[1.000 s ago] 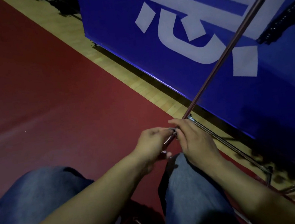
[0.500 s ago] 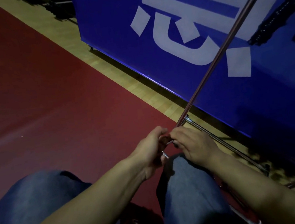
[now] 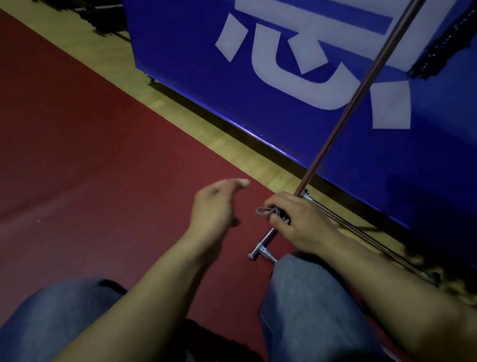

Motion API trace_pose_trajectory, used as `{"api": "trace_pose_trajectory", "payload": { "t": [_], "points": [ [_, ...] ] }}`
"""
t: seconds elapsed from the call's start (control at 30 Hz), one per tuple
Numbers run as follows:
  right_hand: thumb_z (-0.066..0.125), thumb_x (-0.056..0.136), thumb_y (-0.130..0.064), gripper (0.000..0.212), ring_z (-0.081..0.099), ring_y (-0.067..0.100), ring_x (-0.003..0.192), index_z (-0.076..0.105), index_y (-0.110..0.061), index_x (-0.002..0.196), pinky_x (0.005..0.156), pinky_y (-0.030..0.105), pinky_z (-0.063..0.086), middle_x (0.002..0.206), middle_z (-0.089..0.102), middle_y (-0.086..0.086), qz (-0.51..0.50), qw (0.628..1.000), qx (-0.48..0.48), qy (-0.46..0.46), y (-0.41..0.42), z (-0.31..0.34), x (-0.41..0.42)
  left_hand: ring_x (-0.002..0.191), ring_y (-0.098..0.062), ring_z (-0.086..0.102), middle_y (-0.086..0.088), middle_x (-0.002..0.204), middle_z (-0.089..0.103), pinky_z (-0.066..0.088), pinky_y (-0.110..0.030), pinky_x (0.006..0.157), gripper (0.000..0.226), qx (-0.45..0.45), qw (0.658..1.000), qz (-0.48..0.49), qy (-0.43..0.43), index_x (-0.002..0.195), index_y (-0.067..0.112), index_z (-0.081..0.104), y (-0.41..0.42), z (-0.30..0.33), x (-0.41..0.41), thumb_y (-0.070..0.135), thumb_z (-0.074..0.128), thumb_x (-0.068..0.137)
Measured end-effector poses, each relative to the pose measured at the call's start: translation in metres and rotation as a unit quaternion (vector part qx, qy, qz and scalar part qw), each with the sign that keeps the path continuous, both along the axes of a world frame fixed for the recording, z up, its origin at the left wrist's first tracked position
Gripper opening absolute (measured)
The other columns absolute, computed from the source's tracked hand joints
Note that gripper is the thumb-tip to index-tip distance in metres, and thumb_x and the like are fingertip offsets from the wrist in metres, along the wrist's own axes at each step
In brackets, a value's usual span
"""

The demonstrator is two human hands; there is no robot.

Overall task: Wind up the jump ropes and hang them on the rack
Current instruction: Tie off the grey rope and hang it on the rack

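My right hand (image 3: pixel 299 220) grips a small wound bundle of jump rope (image 3: pixel 268 211); a grey loop sticks out past my fingers to the left. It sits low at the foot of the metal rack, beside the rack's slanted pole (image 3: pixel 368 74) and just above the base bar (image 3: pixel 262 250). My left hand (image 3: pixel 216 206) hovers to the left of the bundle, fingers relaxed, holding nothing. More dark rope bundles (image 3: pixel 448 40) hang at the upper right. Most of the rope in my right hand is hidden by my fingers.
I crouch on a red floor (image 3: pixel 61 142) with a wooden strip (image 3: pixel 194 126) running diagonally. A blue padded panel (image 3: pixel 290 54) with white lettering stands behind the rack. My jeans-clad knees (image 3: pixel 307 307) fill the bottom. A rack base rail (image 3: pixel 374 242) runs right along the panel.
My left hand has let go of the rope and pulled away to the left. My right hand keeps the bundle by the pole, and the base bar end is now uncovered.
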State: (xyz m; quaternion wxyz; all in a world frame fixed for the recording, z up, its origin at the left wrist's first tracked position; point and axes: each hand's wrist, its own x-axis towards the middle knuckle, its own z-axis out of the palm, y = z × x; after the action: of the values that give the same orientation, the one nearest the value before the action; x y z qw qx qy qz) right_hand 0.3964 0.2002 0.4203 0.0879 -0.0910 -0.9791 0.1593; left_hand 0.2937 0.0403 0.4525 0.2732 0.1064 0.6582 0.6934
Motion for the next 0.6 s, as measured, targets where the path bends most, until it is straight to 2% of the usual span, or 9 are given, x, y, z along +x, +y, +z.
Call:
{"api": "trace_pose_trajectory", "payload": {
  "t": [0.03,0.1,0.17,0.23,0.33,0.4,0.47,0.5,0.6],
  "points": [
    [0.05,0.097,-0.029,0.018,0.056,0.008,0.086,0.059,-0.027,0.112,0.072,0.031,0.049,0.104,0.059,-0.011,-0.007,1.0,-0.026,0.003,-0.003,0.004,-0.002,0.057,-0.008,0.045,0.016,0.054,0.051,0.045,-0.022,0.055,0.028,0.03,0.999,0.036,-0.008,0.088,0.023,0.075,0.001,0.0,-0.003,0.014,0.049,0.098],
    [0.047,0.101,-0.028,0.019,0.06,0.004,0.086,0.064,-0.024,0.107,0.072,0.024,0.051,0.1,0.064,-0.008,-0.039,0.988,-0.144,0.052,-0.015,0.019,-0.009,0.082,-0.012,0.056,0.01,0.08,0.066,0.051,-0.026,0.077,0.03,0.091,0.993,0.071,-0.024,0.092,0.026,0.074,0.005,-0.001,-0.003,0.011,0.049,0.098],
    [0.042,0.104,-0.031,0.026,0.064,0.005,0.077,0.065,-0.022,0.094,0.063,0.022,0.052,0.091,0.068,-0.001,-0.096,0.933,-0.325,0.124,-0.029,0.039,-0.018,0.114,-0.011,0.057,0.008,0.118,0.067,0.045,-0.033,0.101,0.026,0.126,0.991,0.043,-0.029,0.104,0.031,0.07,0.012,0.003,0.003,0.018,0.048,0.101],
    [0.041,0.104,-0.029,0.031,0.068,0.015,0.079,0.067,-0.02,0.089,0.067,0.031,0.056,0.09,0.071,0.004,-0.117,0.879,-0.428,0.174,-0.04,0.058,-0.024,0.123,-0.017,0.056,0.002,0.13,0.063,0.044,-0.035,0.101,0.024,0.167,0.983,-0.016,-0.076,0.115,0.03,0.066,0.019,0.013,0.011,0.031,0.045,0.102],
    [0.047,0.102,-0.03,0.025,0.069,0.015,0.093,0.071,-0.024,0.094,0.08,0.027,0.056,0.101,0.072,0.002,-0.11,0.857,-0.474,0.168,-0.049,0.08,-0.023,0.114,-0.028,0.064,-0.007,0.118,0.07,0.051,-0.043,0.094,0.028,0.205,0.97,-0.07,-0.109,0.107,0.029,0.072,0.027,0.026,0.022,0.041,0.048,0.1],
    [0.056,0.098,-0.027,0.014,0.065,0.011,0.099,0.069,-0.029,0.094,0.087,0.026,0.054,0.11,0.064,-0.001,-0.118,0.889,-0.406,0.176,-0.041,0.089,-0.022,0.092,-0.025,0.069,-0.01,0.109,0.071,0.055,-0.04,0.079,0.029,0.185,0.976,-0.082,-0.077,0.11,0.022,0.07,0.027,0.035,0.024,0.039,0.048,0.101],
    [0.062,0.094,-0.023,0.01,0.061,0.009,0.099,0.071,-0.029,0.094,0.084,0.026,0.055,0.11,0.059,-0.003,-0.121,0.908,-0.35,0.194,-0.034,0.104,-0.014,0.068,-0.016,0.066,-0.003,0.095,0.072,0.051,-0.032,0.061,0.028,0.149,0.98,-0.122,-0.043,0.108,0.017,0.066,0.024,0.046,0.027,0.038,0.047,0.102],
    [0.063,0.093,-0.025,0.01,0.062,0.011,0.097,0.073,-0.026,0.092,0.085,0.032,0.055,0.107,0.059,-0.003,-0.128,0.91,-0.342,0.198,-0.029,0.109,-0.009,0.064,-0.014,0.063,0.0,0.089,0.071,0.05,-0.032,0.059,0.028,0.143,0.978,-0.148,-0.039,0.104,0.017,0.067,0.024,0.052,0.029,0.039,0.049,0.101],
    [0.061,0.094,-0.035,0.02,0.064,0.015,0.093,0.073,-0.023,0.083,0.09,0.046,0.052,0.099,0.063,-0.001,-0.158,0.905,-0.343,0.196,-0.025,0.129,0.009,0.062,-0.014,0.057,-0.001,0.08,0.06,0.053,-0.038,0.065,0.03,0.158,0.962,-0.214,-0.061,0.098,0.013,0.065,0.026,0.073,0.038,0.042,0.054,0.098]
  ]
}}
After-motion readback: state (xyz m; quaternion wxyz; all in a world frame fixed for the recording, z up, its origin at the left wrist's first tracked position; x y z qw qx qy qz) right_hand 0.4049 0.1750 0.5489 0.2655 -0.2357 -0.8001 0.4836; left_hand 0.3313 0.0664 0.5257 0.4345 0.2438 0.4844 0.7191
